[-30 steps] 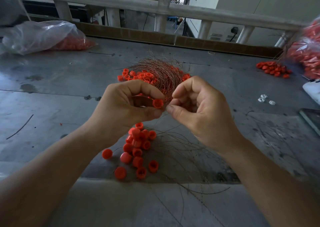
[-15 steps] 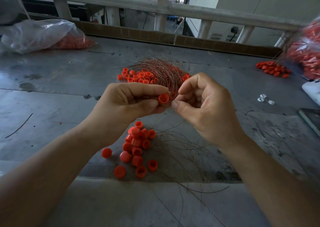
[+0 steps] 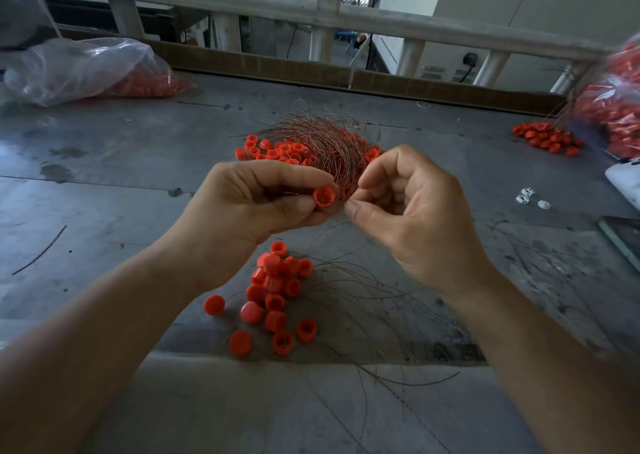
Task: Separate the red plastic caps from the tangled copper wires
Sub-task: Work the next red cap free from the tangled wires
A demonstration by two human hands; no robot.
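While the left hand [image 3: 242, 218] pinches one red cap [image 3: 323, 196] between thumb and forefinger, the right hand [image 3: 415, 218], fingers curled, nips copper wires [image 3: 325, 141] just beside it.

Containers: two clear plastic bags. The left bag [image 3: 79, 69] and the right bag [image 3: 616, 114] both hold red caps.

Surface: a grey, stained table [image 3: 121, 162] with a pale railing [image 3: 346, 17] behind it. A wall socket [image 3: 469, 59] shows beyond.

Counts: the near cap pile [image 3: 273, 294] under the hands has roughly fifteen, with loose strands [image 3: 363, 301] beside it. More caps lie under the wire tangle, too many to count. A small heap [image 3: 547, 140] sits near the right bag. Three white bits [image 3: 530, 199] lie apart.
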